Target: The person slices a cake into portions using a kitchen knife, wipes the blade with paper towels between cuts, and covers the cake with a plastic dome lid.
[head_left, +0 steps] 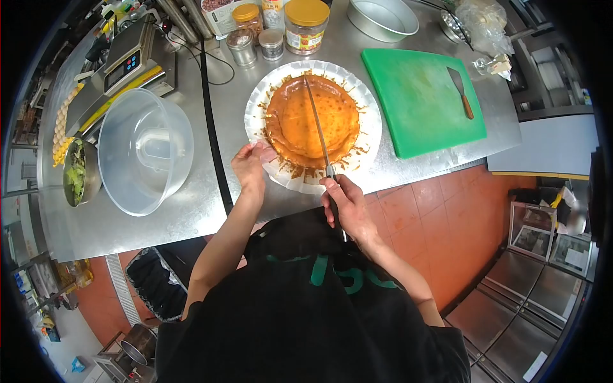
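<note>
While the right hand has its fingers closed around the handle of a long knife, the blade runs across a round cake, from the near edge to close to the far edge. Can't tell how deep the blade sits, or if it only lies on top.

Cake: orange-brown, on a white paper sheet with a crimped rim, on the tabletop in front of the person. Brown crumbs or bits of crust ring it on the paper.

Left hand: at the near left rim of the paper, beside the cake, fingers fairly close together; whether it grips the rim, can't tell.

Right of the cake: green cutting board, and on it a spatula with a wooden handle. Beyond the board, a round metal pan.

Beyond the cake: a group of jars, one large with a yellow lid, the two nearest small with metallic lids.

Left side, past the dark seam: large clear tub, near it a metal bowl with green leaves inside. Behind the tub, a scale with a lit panel. Below the tabletop, a bin with a dark liner.
</note>
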Demonstrator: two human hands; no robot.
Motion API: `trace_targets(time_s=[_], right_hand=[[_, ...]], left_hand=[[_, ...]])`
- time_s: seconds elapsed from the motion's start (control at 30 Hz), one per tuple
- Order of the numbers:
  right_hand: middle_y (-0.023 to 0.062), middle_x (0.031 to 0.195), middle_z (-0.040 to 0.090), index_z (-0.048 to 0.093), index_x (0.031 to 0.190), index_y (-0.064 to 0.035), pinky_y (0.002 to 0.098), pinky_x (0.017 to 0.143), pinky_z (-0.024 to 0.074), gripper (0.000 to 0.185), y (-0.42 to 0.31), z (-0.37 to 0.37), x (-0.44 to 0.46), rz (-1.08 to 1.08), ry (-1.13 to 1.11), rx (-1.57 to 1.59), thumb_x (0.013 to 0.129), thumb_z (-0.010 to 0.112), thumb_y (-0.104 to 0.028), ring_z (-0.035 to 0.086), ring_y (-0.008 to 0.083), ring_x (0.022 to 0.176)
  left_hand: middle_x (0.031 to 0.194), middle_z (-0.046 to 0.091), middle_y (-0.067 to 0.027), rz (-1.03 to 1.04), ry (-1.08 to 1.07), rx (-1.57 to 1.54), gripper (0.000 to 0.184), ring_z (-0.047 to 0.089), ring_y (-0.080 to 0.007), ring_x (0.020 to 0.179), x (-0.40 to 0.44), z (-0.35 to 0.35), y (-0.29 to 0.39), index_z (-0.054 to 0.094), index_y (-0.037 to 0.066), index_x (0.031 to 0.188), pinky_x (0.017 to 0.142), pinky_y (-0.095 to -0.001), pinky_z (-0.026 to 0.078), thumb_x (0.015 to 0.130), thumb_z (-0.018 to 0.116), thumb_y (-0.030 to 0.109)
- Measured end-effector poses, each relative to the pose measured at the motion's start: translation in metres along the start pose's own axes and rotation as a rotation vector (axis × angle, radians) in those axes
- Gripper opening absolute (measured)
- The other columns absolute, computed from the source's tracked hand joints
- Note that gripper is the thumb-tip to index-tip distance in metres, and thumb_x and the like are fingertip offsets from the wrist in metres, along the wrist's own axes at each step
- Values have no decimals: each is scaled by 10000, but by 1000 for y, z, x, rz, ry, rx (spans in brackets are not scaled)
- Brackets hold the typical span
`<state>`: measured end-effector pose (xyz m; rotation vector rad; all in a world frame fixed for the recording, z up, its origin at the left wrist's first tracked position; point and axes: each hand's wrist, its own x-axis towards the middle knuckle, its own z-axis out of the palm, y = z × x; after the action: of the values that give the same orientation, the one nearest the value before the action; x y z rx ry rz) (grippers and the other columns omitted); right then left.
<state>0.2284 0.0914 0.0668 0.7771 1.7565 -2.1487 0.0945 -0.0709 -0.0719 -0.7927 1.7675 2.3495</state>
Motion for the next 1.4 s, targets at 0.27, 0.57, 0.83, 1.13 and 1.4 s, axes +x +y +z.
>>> trace_targets(time_s=[0.27, 0.57, 0.83, 1.13, 1.4], right_hand=[[30, 661, 494, 476, 905, -11, 251, 412, 375, 340, -3, 1, 0, -2, -9, -20, 955, 468, -348, 460, 94, 474], [26, 657, 495, 478, 913, -13, 245, 404, 374, 351, -1, 1, 1, -12, -2, -27, 955, 471, -361, 465, 91, 468], [29, 658, 497, 477, 911, -7, 245, 404, 375, 369, -1, 2, 2, -12, -4, -40, 955, 467, -374, 463, 91, 467], [35, 658, 504, 484, 917, 6, 247, 406, 376, 382, -6, 1, 3, 6, -6, -10, 949, 477, -375, 467, 94, 469], [30, 647, 501, 490, 934, 0, 244, 412, 377, 388, -10, 4, 2, 36, -1, 27, 941, 493, -388, 469, 93, 471]], left_hand=[[796, 629, -74, -1, 11, -9, 66, 595, -123, 667, -3, 2, 3, 604, -35, 876, 618, -231, 493, 836, 643, 1], [808, 632, -83, 2, 13, -15, 72, 599, -121, 678, -2, 2, 1, 601, -35, 873, 622, -227, 495, 832, 650, 0], [806, 633, -82, 7, 29, -14, 74, 599, -124, 676, 0, 1, -1, 599, -38, 875, 619, -228, 495, 830, 649, -6], [867, 651, -137, 63, -11, 97, 251, 653, -193, 724, -6, 1, 5, 552, -47, 1040, 691, -272, 515, 840, 652, 67], [1088, 614, -125, 872, 20, 574, 339, 547, -253, 1027, -55, 25, 55, 567, 28, 1154, 869, -360, 436, 835, 634, 120]])
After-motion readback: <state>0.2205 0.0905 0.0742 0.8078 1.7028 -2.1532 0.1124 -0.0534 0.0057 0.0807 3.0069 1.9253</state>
